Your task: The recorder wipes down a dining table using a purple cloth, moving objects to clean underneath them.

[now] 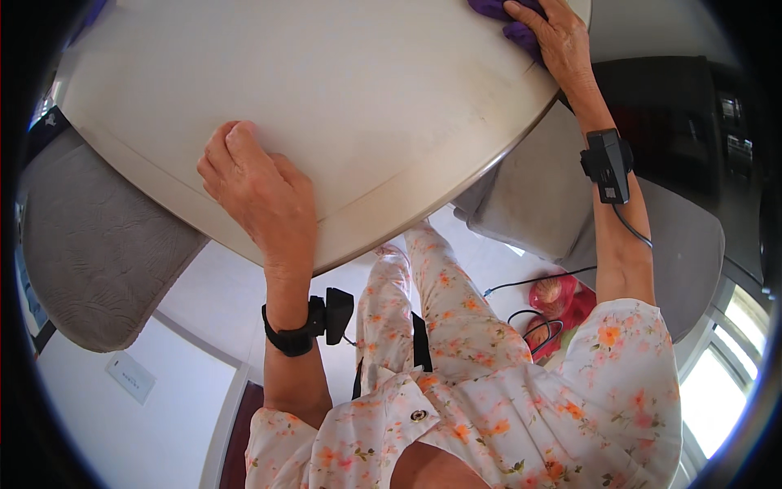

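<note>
A pale, off-white table (358, 90) with a curved edge fills the upper middle. At its far right edge my right hand (562, 41) grips a purple cloth (525, 37) that lies bunched on the tabletop. The thumb is on the cloth, and part of that hand runs out at the top of the picture. My left hand (265, 187) rests near the table's close edge with its fingers curled in; nothing shows in it. Each wrist carries a strapped black device: one on the left wrist (314, 322), another on the right forearm (609, 167).
Grey padded chairs stand left (98, 236) and right (533, 179) of the table. On the floor at the right lie red bags (562, 306) beside a black cable (538, 330). A dark glossy cabinet (652, 114) is at the far right, and a white panel (138, 407) at lower left.
</note>
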### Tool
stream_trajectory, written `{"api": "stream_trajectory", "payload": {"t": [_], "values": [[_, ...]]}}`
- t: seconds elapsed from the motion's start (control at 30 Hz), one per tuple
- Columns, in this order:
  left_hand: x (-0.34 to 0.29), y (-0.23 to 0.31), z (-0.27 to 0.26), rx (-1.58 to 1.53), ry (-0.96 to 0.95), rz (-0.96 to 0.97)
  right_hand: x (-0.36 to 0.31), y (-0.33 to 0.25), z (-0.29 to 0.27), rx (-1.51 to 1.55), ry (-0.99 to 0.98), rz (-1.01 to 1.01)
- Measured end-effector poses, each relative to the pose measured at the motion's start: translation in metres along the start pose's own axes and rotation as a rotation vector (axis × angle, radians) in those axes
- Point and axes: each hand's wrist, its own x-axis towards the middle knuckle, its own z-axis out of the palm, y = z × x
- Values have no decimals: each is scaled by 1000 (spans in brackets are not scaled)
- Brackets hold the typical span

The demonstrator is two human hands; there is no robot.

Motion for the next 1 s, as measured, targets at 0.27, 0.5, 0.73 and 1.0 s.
{"api": "stream_trajectory", "payload": {"t": [0.27,0.5,0.73,1.0], "values": [[-8,-28,12,-4,-7,-28,5,-5,20,-104,-61,-126],[-15,-53,26,-40,-6,-42,-34,-18,56,-77,-149,-531],[-5,-36,14,-61,-21,-30,-88,-62,52,-10,-119,-616],[-3,-32,11,-92,-86,-71,-113,-69,53,-33,-18,-423]]}}
